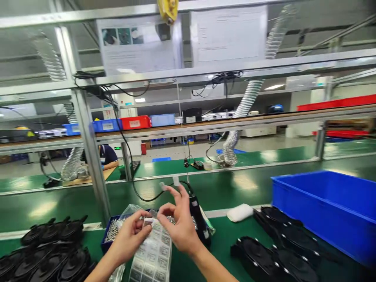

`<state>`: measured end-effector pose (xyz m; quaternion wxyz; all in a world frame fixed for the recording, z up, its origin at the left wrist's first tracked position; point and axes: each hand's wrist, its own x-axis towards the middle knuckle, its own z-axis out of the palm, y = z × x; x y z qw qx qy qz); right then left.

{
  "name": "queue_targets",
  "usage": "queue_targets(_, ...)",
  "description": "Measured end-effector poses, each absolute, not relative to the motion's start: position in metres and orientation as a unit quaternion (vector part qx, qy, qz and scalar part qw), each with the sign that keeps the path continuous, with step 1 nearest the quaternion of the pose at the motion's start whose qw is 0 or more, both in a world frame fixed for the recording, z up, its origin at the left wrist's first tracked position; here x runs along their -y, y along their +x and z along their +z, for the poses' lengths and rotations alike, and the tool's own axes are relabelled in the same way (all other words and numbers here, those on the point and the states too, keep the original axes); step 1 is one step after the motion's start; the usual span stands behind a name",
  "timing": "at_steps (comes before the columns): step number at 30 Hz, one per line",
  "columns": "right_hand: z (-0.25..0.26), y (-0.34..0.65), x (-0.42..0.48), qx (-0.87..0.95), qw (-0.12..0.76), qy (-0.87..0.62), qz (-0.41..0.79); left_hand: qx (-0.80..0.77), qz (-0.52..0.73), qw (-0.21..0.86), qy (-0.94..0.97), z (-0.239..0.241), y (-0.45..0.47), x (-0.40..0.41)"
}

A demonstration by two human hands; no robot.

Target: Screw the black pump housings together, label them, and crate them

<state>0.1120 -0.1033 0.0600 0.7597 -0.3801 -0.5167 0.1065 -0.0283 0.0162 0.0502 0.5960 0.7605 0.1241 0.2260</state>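
Black parts [55, 258] and a blue bin [323, 207] flanked the hands.
The left hand [132, 233] gripped a label sheet [152, 254] in closed fingers; the right hand [180, 225] pinched a small label [163, 186].

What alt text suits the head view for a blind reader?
Two bare hands work over a green bench: the left hand pinches a sheet of small labels, and the right hand is raised beside it with fingers spread. Behind them sits a blue tray of screws; black round parts lie on both sides, a blue bin at right.
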Motion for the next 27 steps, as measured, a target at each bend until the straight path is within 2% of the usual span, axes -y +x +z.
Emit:
queue_targets(2, 0.065, 0.114, 0.103, 0.477, 0.785, -0.364, 0.153, -0.115, 0.239, 0.587, 0.765, 0.052, -0.03, -0.018)
queue_targets(5, 0.067, 0.119, 0.103, 0.441, 0.794, -0.362, 0.209, -0.128, 0.282, 0.507, 0.805, 0.054, -0.033, -0.022)
queue_targets(9, 0.064, 0.123, 0.103, 0.446, 0.791, -0.377, 0.183, -0.163, 0.313, 0.425, 0.834, 0.054, -0.036, -0.029)
queue_targets(13, 0.058, 0.118, 0.102, 0.494, 0.747, -0.434, 0.1, -0.174, 0.334, 0.425, 0.823, 0.055, -0.036, -0.03)
queue_targets(20, 0.045, 0.111, 0.098, 0.515, 0.707, -0.462, 0.145, -0.142, 0.361, 0.54, 0.747, 0.055, -0.033, -0.023)
queue_targets(24, 0.04, 0.112, 0.094, 0.512, 0.708, -0.465, 0.141, -0.125, 0.405, 0.5, 0.756, 0.052, -0.032, -0.023)
queue_targets(27, 0.038, 0.117, 0.093, 0.523, 0.694, -0.482, 0.113, -0.097, 0.393, 0.493, 0.77, 0.056, -0.035, -0.022)
